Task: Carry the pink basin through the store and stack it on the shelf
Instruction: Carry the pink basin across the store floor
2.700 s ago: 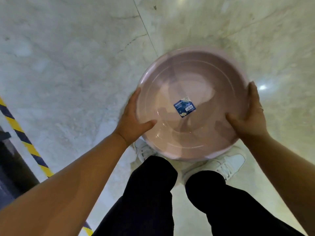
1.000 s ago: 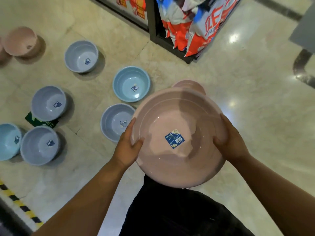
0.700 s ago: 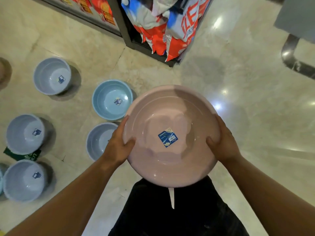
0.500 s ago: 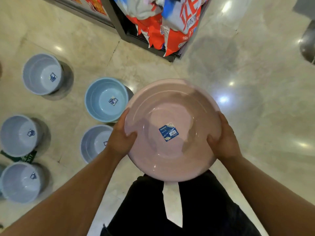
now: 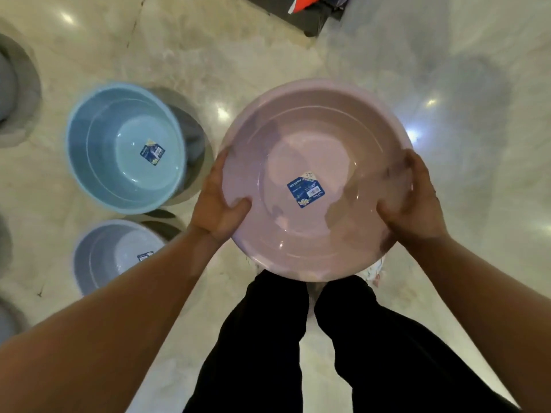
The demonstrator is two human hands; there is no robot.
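- Here, a person holds the pink basin (image 5: pixel 316 150) out in front of the body, above black trousers (image 5: pixel 268 338). Its mouth faces up and a blue label (image 5: pixel 306 189) is stuck to its inner bottom.
- The left hand (image 5: pixel 217 201) grips one side of the rim, thumb hooked over the inside wall, the fingers out of sight beneath. The right hand (image 5: pixel 414 201) clasps the opposite side the same way, thumb inside and fingers curled round the outer edge.
- Taking it by opposite sides looks chosen to keep the wide, light bowl level and steady on the walk.
- Just outside the left hand a blue basin (image 5: pixel 125 150) sits on the marble floor (image 5: pixel 477 144). Beside that hand's wrist sits a grey basin (image 5: pixel 116 254). Both are open side up, probably laid out for the same trip.
- Ahead of the hands, at the top edge, only the dark foot of a display rack (image 5: pixel 313 20) shows, and no stacking shelf is visible.
- The carry appears under way, the stacking not yet done. The next move likely calls for steering clear of the basins on the floor.
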